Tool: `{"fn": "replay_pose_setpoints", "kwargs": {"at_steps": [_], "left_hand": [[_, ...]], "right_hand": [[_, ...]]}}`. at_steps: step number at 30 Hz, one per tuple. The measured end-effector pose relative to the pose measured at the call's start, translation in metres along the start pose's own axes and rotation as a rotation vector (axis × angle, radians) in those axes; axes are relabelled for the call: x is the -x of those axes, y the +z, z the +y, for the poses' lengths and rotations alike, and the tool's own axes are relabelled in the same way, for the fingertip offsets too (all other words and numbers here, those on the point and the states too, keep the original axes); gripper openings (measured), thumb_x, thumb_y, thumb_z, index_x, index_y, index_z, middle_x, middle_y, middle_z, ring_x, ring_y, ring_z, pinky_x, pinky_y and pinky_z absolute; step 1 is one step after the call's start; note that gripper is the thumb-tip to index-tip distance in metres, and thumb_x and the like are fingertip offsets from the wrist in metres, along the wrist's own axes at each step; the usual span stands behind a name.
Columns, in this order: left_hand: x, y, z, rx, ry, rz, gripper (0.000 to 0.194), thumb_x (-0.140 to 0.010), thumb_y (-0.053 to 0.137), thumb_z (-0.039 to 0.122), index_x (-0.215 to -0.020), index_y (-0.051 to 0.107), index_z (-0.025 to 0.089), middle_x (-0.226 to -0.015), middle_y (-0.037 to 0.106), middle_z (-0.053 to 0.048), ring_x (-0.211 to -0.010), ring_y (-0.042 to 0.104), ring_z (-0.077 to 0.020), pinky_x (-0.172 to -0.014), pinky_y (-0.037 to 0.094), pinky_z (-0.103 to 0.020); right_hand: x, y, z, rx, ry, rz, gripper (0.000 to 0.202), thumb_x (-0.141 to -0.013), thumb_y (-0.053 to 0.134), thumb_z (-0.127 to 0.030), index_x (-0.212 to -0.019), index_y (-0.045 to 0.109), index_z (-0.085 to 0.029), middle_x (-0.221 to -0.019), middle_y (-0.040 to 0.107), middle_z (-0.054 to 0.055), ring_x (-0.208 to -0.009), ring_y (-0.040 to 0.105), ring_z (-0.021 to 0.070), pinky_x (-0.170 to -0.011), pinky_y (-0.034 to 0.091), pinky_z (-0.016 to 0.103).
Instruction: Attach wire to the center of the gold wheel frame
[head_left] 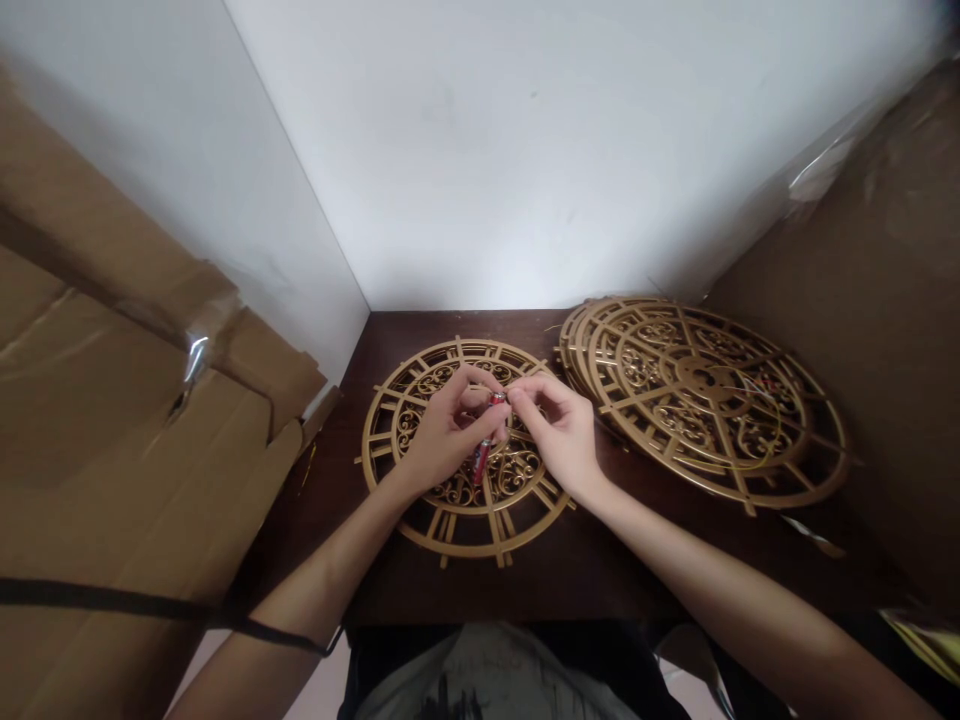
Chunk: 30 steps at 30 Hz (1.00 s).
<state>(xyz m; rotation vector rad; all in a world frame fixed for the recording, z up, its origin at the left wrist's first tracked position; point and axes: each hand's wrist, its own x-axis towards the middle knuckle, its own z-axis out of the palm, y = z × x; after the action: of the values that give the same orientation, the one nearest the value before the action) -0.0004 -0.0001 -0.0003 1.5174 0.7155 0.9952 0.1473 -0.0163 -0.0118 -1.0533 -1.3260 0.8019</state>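
Observation:
Over a gold openwork clock face (459,548) with scrollwork, my two hands meet. My left hand (450,425) is closed, pinching a small red and silver battery (497,398) between thumb and fingers. Just below that thumb is a second red battery (481,464); whether it lies on the clock face or is held by the lower fingers I cannot tell. My right hand (556,425) has thumb and forefinger pinched together right at the end of the upper battery. What sits between those fingertips is too small to make out.
To the right, several similar gold clock faces (739,480) lie in a leaning stack, with thin yellow wire on top. Cardboard (112,400) stands along the left, and more cardboard (862,300) on the right. A white wall (487,180) closes off the dark table (600,590).

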Motion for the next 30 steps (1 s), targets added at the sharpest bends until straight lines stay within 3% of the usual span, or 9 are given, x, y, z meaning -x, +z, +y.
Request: {"fn": "replay_pose_setpoints", "kwargs": {"at_steps": [15,21,25,30], "left_hand": [[-0.0002,-0.0016,-0.0024,-0.02,0.005,-0.007,0.017,-0.084,0.057,0.021,-0.096,0.046,0.017,-0.062,0.06,0.002,-0.055,0.055,-0.0072,-0.049,0.042,-0.016],[-0.001,-0.0021,-0.0007,-0.011,-0.001,0.013,0.016,-0.085,0.055,0.024,-0.096,0.045,0.017,-0.061,0.058,0.003,-0.052,0.053,-0.0062,-0.05,0.043,-0.016],[-0.0013,-0.0019,0.0019,0.001,-0.015,0.065,0.018,-0.085,0.055,0.028,-0.096,0.045,0.018,-0.061,0.059,0.002,-0.053,0.055,-0.0084,-0.049,0.043,-0.018],[-0.0035,-0.002,0.0026,0.069,-0.036,0.207,0.023,-0.083,0.058,0.032,-0.094,0.044,0.019,-0.059,0.06,0.002,-0.047,0.053,-0.0088,-0.042,0.039,-0.017]], "right_hand": [[0.0003,-0.0004,0.0002,0.031,-0.015,-0.014,0.011,-0.083,0.058,-0.027,-0.08,0.065,-0.019,-0.077,0.063,0.002,-0.071,0.057,0.0141,-0.067,0.046,0.028],[-0.001,-0.0012,-0.0012,0.103,-0.124,0.049,0.009,-0.083,0.059,-0.023,-0.082,0.068,-0.021,-0.082,0.059,0.002,-0.078,0.055,0.0148,-0.071,0.045,0.029],[-0.0043,-0.0051,-0.0047,0.128,-0.139,0.122,0.011,-0.082,0.061,-0.023,-0.086,0.071,-0.024,-0.081,0.056,0.002,-0.075,0.052,0.0143,-0.065,0.043,0.029],[-0.007,-0.0071,-0.0092,0.008,-0.045,0.12,0.01,-0.081,0.062,-0.026,-0.084,0.071,-0.022,-0.075,0.059,0.0,-0.058,0.049,0.0103,-0.054,0.041,0.026]]}}
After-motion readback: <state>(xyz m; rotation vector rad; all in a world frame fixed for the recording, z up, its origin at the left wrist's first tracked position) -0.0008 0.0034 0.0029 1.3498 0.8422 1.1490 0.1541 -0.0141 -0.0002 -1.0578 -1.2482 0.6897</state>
